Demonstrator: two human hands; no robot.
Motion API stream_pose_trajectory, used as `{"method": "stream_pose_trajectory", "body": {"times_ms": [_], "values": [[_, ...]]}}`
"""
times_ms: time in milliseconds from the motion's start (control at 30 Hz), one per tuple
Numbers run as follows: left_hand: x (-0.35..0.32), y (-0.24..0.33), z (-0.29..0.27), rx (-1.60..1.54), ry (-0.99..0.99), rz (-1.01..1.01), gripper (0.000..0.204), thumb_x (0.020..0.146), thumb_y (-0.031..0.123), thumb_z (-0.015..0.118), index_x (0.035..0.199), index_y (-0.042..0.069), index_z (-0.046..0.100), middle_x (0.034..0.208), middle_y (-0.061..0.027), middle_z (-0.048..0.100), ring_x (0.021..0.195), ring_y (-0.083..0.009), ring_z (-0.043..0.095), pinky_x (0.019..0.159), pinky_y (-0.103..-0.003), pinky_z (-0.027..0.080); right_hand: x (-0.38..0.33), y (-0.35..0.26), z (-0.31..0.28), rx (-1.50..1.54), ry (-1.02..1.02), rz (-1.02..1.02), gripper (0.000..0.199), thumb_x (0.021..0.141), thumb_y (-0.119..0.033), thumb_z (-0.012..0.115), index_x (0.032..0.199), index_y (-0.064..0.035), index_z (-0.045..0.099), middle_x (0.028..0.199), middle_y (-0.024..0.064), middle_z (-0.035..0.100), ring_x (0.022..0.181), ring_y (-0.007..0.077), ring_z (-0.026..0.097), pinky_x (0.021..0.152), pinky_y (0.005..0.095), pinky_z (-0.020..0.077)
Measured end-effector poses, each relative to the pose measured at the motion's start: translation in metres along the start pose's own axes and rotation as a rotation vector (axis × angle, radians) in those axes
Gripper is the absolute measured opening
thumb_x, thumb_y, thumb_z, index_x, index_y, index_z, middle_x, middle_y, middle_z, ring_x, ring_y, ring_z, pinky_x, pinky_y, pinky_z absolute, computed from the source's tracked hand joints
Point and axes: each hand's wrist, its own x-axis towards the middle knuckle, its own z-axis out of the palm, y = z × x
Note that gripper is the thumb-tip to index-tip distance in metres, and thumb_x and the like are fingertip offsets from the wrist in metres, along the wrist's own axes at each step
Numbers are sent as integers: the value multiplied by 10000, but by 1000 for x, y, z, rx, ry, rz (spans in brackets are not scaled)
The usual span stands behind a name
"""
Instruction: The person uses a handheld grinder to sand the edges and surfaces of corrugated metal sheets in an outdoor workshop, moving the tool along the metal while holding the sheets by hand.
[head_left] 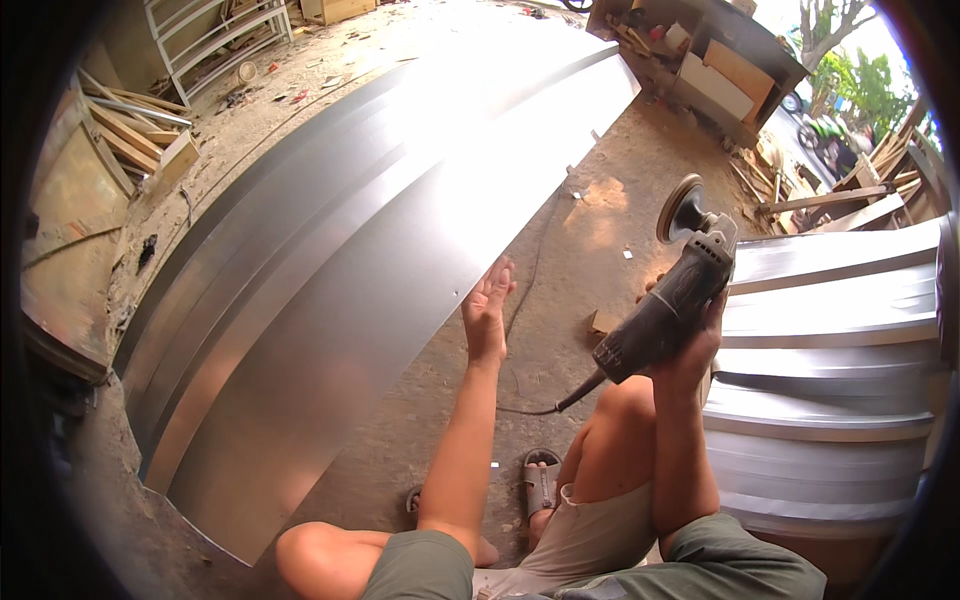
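A long ribbed sheet of shiny metal (300, 370) lies to the left and runs away toward the far side. At its near right edge is my left hand (488, 308), fingers stretched out, with the fingertips by the edge. Raised on the right, my right hand (692, 350) is wrapped round the dark body of an angle grinder (660, 312). The grinder's round disc (682, 208) points up and away, apart from the sheet. A cord (580, 392) leaves the grinder's lower end. Part of my right hand is hidden behind the tool.
More ribbed metal sheets (820, 400) are stacked on the right. Beyond stands a wooden cabinet (700, 75) holding odds and ends. Scrap wood lies in piles at the far right (880, 190) and left (130, 130). A white metal rack (215, 40) stands far left. My sandalled feet are on the floor (560, 290).
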Motion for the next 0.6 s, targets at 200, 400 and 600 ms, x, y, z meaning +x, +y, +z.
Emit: {"method": "stream_pose_trajectory", "body": {"times_ms": [200,400,600], "values": [[-14,39,13,-349,-131,-18,480,1039,86,468,1509,-5,435,1603,-177,418,1534,-323,338,1212,-487,388,-10,-2,12,49,-79,37,605,1107,-553,307,1342,-51,549,1046,211,692,927,327,707,845,479,593],[-31,43,16,-311,-150,-1,587,1018,36,434,1586,-7,295,1641,-195,348,1553,-325,295,1208,-476,389,-14,1,9,22,-121,37,617,1101,-562,318,1341,-43,552,1057,208,698,927,308,712,840,469,595],[-56,47,6,-78,-103,-77,539,1028,167,557,1509,-35,422,1464,-194,551,1374,-269,527,1086,-394,462,-16,-3,7,28,-117,11,579,1109,-518,334,1338,-38,561,1070,191,702,927,302,712,860,455,593]]}}
